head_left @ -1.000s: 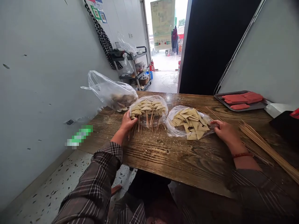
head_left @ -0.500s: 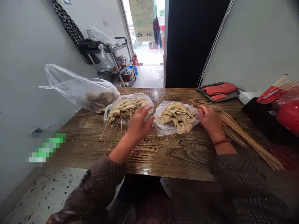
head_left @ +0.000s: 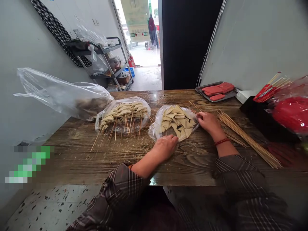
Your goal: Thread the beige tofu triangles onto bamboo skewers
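Observation:
At the near edge of a clear plastic bag (head_left: 157, 128) is my left hand (head_left: 166, 147), its fingers curled down, with the fingertips and anything in them hidden. Pale triangular tofu pieces (head_left: 179, 117) lie heaped on that bag. Just right of the heap, my right hand (head_left: 208, 122) is closed around thin wooden skewers (head_left: 193, 105), whose ends stick out past the fingers. To the left, a second bag (head_left: 146, 104) carries more tofu triangles (head_left: 125, 110); several have skewers (head_left: 115, 130) pointing toward me.
A bundle of loose skewers (head_left: 250, 139) lies on the wooden table (head_left: 96, 166) at right. Behind it are a tray (head_left: 232, 94) with red packets (head_left: 218, 89) and a black box (head_left: 267, 123). A large plastic bag (head_left: 64, 93) stands at the left edge; a cart (head_left: 108, 62) is beyond.
My left hand has moved from the left tofu pile, right and nearer, to the front edge of the right pile. More skewers show there now. My right hand stays beside the right heap.

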`<state>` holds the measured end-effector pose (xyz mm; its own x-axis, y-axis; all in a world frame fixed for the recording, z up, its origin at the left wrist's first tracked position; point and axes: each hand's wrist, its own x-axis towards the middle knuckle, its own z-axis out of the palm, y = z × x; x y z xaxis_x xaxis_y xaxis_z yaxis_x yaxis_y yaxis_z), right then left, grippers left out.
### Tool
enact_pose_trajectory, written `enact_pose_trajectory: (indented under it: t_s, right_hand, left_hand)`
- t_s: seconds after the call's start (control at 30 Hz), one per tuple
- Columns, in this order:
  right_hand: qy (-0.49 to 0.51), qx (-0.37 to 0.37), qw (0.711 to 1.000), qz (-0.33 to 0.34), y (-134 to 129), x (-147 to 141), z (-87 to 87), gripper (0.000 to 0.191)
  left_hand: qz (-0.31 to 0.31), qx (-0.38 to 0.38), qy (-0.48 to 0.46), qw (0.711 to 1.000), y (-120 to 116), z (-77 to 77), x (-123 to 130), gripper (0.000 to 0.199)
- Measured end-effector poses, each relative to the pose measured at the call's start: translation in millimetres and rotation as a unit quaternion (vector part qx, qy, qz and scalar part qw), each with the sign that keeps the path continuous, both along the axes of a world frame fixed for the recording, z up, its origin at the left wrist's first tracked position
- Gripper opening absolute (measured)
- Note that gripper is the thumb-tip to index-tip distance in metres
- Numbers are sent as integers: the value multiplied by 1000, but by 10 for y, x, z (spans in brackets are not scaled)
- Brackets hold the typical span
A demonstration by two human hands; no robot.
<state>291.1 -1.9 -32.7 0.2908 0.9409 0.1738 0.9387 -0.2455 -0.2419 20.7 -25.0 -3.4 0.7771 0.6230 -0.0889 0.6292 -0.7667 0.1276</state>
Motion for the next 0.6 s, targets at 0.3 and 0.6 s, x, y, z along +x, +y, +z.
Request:
enact_pose_trajectory:
  t_s: [0.3, 0.6]
  right_hand:
    - [136, 196, 971, 30, -157, 88, 277, 42]
    - [67, 465, 873, 129, -299, -363, 479, 32]
  left_hand:
    - [-60, -79, -9, 995, -475, 249, -170, 26]
    - [19, 67, -274, 959, 65, 510, -60, 26]
